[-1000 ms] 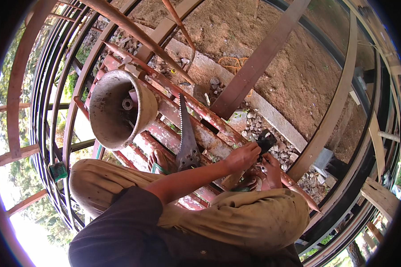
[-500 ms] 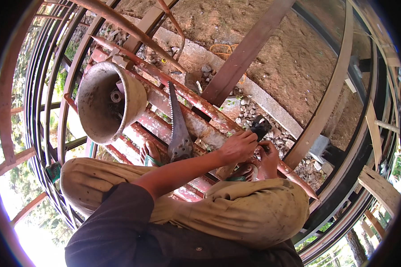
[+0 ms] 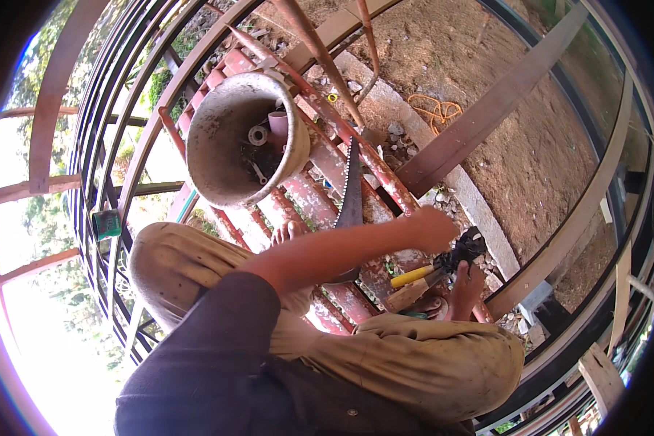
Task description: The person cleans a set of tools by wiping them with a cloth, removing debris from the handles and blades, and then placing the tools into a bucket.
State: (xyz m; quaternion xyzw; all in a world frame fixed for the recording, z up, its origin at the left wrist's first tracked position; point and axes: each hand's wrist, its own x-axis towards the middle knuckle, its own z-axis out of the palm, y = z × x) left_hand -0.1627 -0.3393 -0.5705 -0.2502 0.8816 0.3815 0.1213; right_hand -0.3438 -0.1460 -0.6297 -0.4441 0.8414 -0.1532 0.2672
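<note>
Hand Position at the Black Bundle

The crumpled black bundle (image 3: 468, 247) is located at the right-hand edge of the red slatted platform (image 3: 309, 198), just beyond the right hand (image 3: 466, 289). The right hand's fingertips meet the bundle's lower edge; whether they grasp it cannot be determined. The left hand (image 3: 437, 228) is curled and blurred, positioned beside the bundle's upper left; its grip cannot be determined. A yellow handle (image 3: 412, 276) lies near the right hand, next to a wooden piece (image 3: 408, 295). The saw (image 3: 351, 198) rests on the slats, partly hidden by the left forearm. The bucket (image 3: 299, 145) stands tilted beyond the saw.
</note>
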